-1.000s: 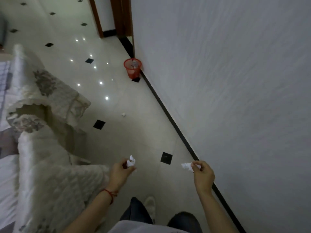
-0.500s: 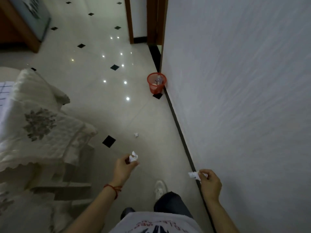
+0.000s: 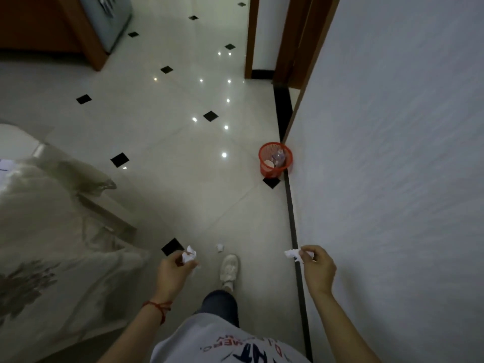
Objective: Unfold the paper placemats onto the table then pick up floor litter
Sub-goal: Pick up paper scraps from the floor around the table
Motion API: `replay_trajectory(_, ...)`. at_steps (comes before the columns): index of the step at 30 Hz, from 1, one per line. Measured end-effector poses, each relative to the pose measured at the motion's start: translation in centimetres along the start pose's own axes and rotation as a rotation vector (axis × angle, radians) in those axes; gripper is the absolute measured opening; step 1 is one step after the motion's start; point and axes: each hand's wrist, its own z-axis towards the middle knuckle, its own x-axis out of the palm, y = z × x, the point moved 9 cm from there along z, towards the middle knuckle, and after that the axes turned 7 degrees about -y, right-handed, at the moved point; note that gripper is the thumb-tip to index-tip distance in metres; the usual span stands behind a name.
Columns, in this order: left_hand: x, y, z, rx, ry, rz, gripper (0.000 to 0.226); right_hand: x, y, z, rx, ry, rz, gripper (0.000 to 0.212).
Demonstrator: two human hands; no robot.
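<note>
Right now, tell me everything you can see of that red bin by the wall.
The red bin is a small round basket with open mesh walls, plastic by the look of it, and no lid. It stands upright on the pale tiled floor, close against the white wall at the dark skirting, just beyond a black diamond tile. Inside lie what look like a clear bottle and a white cup. Neither of the hands touches it; it is well ahead of them.

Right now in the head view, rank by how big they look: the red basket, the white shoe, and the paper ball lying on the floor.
1. red basket, though it sits farther away
2. white shoe, smaller in view, but nearer, so true size is unsure
3. paper ball, clearly smallest
</note>
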Motion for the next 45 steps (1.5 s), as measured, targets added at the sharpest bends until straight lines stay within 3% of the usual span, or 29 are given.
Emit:
replay_trajectory(2, 0.7, -2.3, 3.9, -0.009, 0.000, -0.001, 0.020, 2.0, 1.4, 2.8, 0.011, 0.008, -0.019, 0.006)
replay_trajectory(6, 2.6, -8.6, 12.1, 0.023, 0.026, 0.008, 0.028, 5.5, 5.4, 8.7, 0.027, -0.004, -0.006, 0.007)
replay_trajectory(14, 8.8, -21.8, 26.5, 0.147, 0.053, 0.051, 0.007, 11.7, 11.2, 20.0, 0.066, -0.006, 0.009, 0.010)
replay_trajectory(30, 21.0, -33.8, 45.1, 0.065, 0.016, 0.166, 0.007, 25.1, 22.1, 48.5, 0.006, 0.031, -0.060, 0.006)
replay_trajectory(39, 34.0, -33.9, 53.1, 0.069, 0.291, 0.352, 0.017, 29.6, 15.8, 55.2, 0.192, -0.035, -0.096, 0.007)
replay_trajectory(45, 44.6, -27.6, 60.0, 0.056, 0.400, 0.369, 0.020, 34.9, 6.1, 59.9, 0.321, -0.073, -0.134, 0.006)
